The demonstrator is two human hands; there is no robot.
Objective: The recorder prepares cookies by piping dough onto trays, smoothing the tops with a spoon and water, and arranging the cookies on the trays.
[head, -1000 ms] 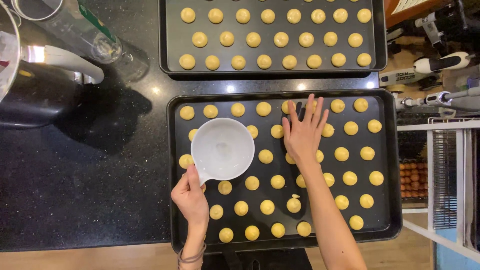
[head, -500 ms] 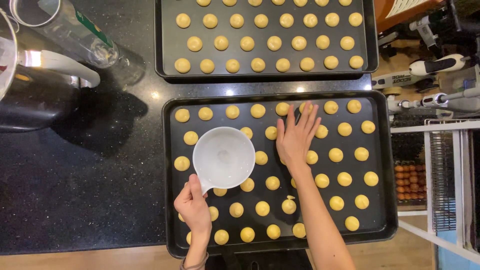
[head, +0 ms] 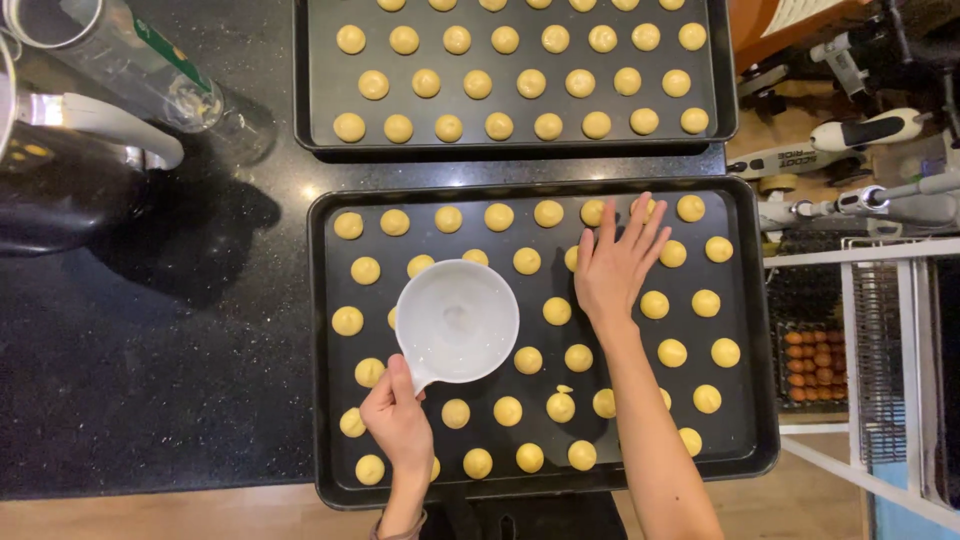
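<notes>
Countertop, black and speckled, fills most of what I see, and two dark baking trays lie on it. The near tray carries rows of small round yellow dough balls; the far tray behind it carries more of the same. Over the near tray my left hand has its fingers curled tight around the handle of a white measuring cup, which sits above the dough on the tray's left half. My right hand lies flat and open, fingers spread, holding nothing, its fingertips among the balls near the tray's far edge.
</notes>
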